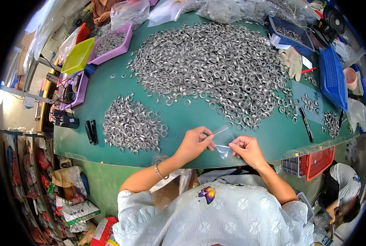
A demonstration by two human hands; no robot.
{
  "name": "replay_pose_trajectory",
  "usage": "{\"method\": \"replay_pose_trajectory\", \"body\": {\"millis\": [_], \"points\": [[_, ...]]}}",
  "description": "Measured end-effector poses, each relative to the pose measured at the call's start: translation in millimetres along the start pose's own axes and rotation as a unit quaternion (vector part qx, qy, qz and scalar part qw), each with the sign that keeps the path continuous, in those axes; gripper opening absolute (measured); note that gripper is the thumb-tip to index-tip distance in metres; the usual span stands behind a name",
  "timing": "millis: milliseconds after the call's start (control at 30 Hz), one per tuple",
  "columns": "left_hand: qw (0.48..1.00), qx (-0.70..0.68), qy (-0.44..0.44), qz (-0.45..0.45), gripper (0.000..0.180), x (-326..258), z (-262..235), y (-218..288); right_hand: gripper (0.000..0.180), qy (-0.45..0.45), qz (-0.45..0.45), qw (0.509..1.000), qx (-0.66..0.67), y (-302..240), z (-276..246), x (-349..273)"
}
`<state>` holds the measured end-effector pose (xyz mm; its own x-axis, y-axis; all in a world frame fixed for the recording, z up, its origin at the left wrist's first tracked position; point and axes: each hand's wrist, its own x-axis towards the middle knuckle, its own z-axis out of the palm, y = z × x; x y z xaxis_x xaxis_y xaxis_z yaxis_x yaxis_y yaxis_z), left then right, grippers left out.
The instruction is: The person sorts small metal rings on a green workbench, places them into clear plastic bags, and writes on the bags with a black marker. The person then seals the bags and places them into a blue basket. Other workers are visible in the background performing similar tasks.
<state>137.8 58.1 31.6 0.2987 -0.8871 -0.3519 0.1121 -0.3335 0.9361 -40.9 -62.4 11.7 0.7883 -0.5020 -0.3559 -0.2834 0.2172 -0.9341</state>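
Between my two hands, over the front edge of the green table (179,119), is a small clear zip bag (224,141). My left hand (199,141) pinches its left side near the top strip. On the other side, the fingers of my right hand (243,148) are closed on the bag's right edge. No ring shows inside the bag. A huge heap of grey metal rings (215,61) spreads over the table beyond my hands. A smaller pile of rings (131,125) lies to the left of my left hand.
A black stapler (91,132) lies at the left, below a purple basket (79,90) with cables. Farther back are a yellow tray (78,57) and a purple bin (113,45) of rings. A marker (306,125), glove (291,61) and blue basket (332,78) are rightward. A person (345,188) bends low at right.
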Motion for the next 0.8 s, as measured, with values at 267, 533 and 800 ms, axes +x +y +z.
{"method": "replay_pose_trajectory", "body": {"millis": [267, 533, 800], "points": [[0.962, 0.245, 0.119, -0.026, 0.012, -3, 31, -24, 0.018, 0.313, -0.148, 0.862, -0.37, -5, -98, -36], [0.874, 0.414, 0.232, 0.101, 0.031, -18, 87, 8, 0.023, 0.442, -0.074, 0.656, -0.608, 35, -242, -62], [0.775, 0.499, 0.1, 0.374, 0.048, -14, 158, 44, 0.02, 0.173, -0.283, 0.819, -0.469, -38, -148, -110]]}}
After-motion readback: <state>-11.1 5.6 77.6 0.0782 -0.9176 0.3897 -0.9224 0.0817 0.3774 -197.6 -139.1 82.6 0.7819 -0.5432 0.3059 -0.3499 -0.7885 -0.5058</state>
